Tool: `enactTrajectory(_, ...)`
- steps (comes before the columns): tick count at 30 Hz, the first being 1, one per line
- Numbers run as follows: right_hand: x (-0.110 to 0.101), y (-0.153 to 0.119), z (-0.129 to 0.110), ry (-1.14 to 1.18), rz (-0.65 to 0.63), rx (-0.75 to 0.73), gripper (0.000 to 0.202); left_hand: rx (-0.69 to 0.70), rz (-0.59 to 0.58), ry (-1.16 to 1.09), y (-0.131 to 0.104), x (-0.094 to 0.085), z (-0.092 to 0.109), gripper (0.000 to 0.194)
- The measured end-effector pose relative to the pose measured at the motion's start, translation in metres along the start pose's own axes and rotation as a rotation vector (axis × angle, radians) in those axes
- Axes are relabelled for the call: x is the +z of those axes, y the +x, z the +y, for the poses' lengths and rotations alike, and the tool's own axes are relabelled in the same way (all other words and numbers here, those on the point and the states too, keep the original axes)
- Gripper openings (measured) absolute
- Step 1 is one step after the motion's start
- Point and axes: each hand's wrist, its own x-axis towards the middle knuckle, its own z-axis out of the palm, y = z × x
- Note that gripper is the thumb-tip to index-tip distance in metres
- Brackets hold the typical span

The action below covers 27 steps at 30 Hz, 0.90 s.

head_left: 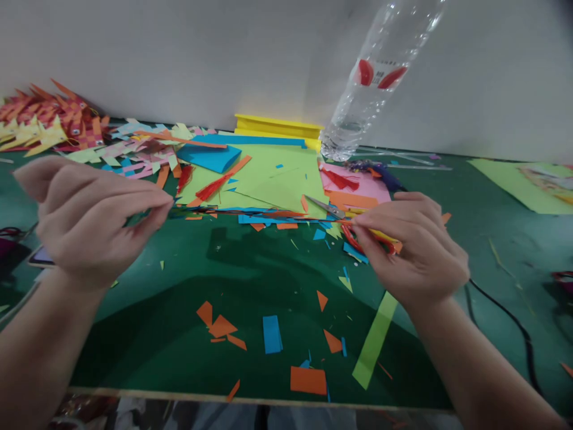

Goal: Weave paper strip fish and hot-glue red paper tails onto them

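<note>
Where the left hand [96, 221] is raised above the green tabletop [161, 334], the tips of its thumb and forefinger meet in a narrow pinch, with a small gap between the digits behind them; whether anything is gripped there cannot be told. The right hand [414, 251], at a similar height and well apart from the left, shows a closed pinch, thumb and forefinger pressed on the end of a thin orange strip [335, 221]. The strip extends from these fingertips toward the left hand, in front of the near edge of the light green sheets [273, 179]; its far end cannot be distinguished from the papers behind.

Near the right fingertips lie scissors [329, 208], blades toward the sheets, the red handles partly hidden by the hand. On the sheets are a folded blue paper [210, 156] and a red tassel [212, 188]. Beyond them, a clear bottle [380, 77] with a red-and-white label appears tilted. Nearer the wearer, the tabletop bears a blue piece [271, 334], an orange rectangle [308, 380] and a light green strip [376, 340]. Woven paper figures [76, 119] are grouped at the far left.
</note>
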Motion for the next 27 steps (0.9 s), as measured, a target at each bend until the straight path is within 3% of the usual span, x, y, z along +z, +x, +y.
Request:
enactTrajectory(6, -0.008, 0.008, 0.004, 0.141, -0.239, -0.091, 0.035, 0.096, -0.127, -0.129, 0.01, 0.0, 0.005, 0.024)
enactTrajectory(9, -0.012, 0.011, 0.003, 0.226, -0.283, -0.085, 0.034, 0.112, -0.147, -0.231, 0.017, -0.001, 0.008, 0.018)
enactTrajectory(15, -0.021, 0.011, 0.002, 0.422, -0.44, -0.006, 0.038, 0.041, -0.289, -0.568, 0.02, -0.008, 0.006, 0.017)
enactTrajectory(18, -0.022, 0.01, 0.005, 0.441, -0.377, 0.043, 0.038, -0.058, -0.252, -0.591, 0.023, -0.01, 0.008, 0.013)
enactTrajectory(23, -0.018, 0.006, 0.007, 0.34, -0.236, 0.17, 0.035, -0.232, -0.071, -0.539, 0.026, -0.01, 0.015, 0.019)
enactTrajectory(27, -0.014, 0.003, 0.008, 0.235, -0.195, 0.201, 0.029, -0.27, 0.004, -0.449, 0.016, -0.005, 0.013, 0.016)
